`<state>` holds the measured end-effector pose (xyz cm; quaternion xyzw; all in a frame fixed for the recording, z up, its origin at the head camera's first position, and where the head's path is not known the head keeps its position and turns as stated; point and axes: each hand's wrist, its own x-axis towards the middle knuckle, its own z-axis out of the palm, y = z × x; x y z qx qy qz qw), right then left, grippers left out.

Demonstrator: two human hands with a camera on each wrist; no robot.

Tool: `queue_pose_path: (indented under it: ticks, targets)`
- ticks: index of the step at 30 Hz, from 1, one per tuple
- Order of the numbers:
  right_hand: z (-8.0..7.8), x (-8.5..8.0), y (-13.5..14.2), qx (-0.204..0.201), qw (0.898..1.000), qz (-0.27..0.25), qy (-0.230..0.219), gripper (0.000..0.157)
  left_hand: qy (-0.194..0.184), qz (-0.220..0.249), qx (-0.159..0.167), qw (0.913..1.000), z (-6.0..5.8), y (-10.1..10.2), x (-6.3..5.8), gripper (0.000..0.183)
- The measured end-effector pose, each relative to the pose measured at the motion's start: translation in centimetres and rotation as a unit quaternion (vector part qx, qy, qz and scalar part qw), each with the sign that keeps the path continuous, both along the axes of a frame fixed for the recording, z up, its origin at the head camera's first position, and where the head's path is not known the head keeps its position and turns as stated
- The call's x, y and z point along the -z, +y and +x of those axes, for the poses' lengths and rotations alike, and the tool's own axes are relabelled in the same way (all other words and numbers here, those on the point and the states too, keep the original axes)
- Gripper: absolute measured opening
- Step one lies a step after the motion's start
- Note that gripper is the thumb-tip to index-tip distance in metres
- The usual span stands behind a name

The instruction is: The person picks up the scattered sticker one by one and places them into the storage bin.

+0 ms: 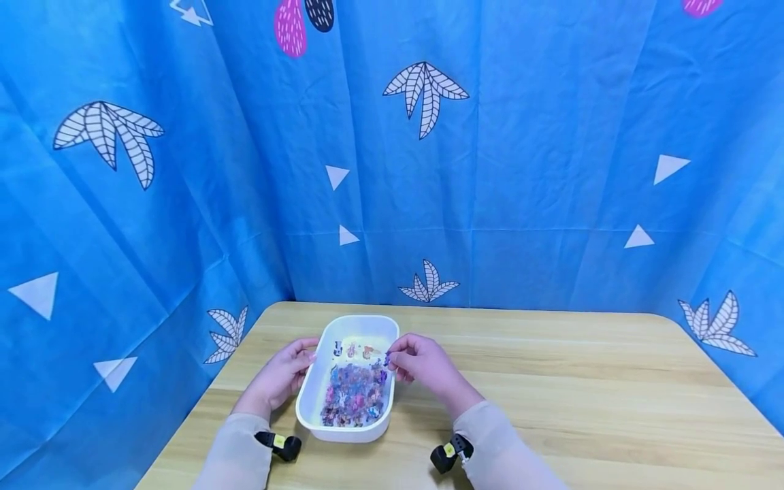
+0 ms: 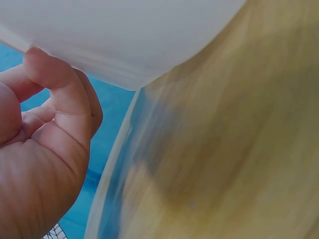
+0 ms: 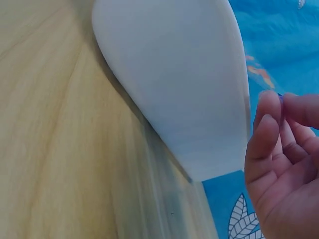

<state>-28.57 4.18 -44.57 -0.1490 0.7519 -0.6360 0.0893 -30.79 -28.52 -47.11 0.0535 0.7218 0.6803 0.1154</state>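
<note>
A white plastic tub with rounded corners sits on the table, holding a heap of small colourful flat pieces. Several more pieces lie apart near its far end. On the tub's left side, my left hand grips the rim, its curled fingers against the outer wall in the left wrist view. Over the right rim, my right hand pinches a small purple piece between thumb and fingertips. Most of that piece is hidden by the fingers, and its exact kind is too small to tell.
The wooden table extends to the right of the tub. A blue curtain with leaf and triangle prints hangs behind and along both sides. Black wrist cameras are strapped below both hands.
</note>
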Motion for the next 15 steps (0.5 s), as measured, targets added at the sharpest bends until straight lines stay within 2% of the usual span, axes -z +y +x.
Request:
queue_pose_path:
  ticks: [8, 15]
  targets:
    - [0.14, 0.36, -0.12, -0.009, 1.000, 0.025, 0.007, 0.008, 0.004, 0.000, 0.008, 1.0000, 0.17, -0.09, 0.11, 0.051]
    - [-0.14, 0.60, 0.04, -0.001, 1.000, 0.027, 0.007, 0.011, 0.005, 0.005, 0.008, 0.9999, 0.09, -0.01, 0.04, 0.051]
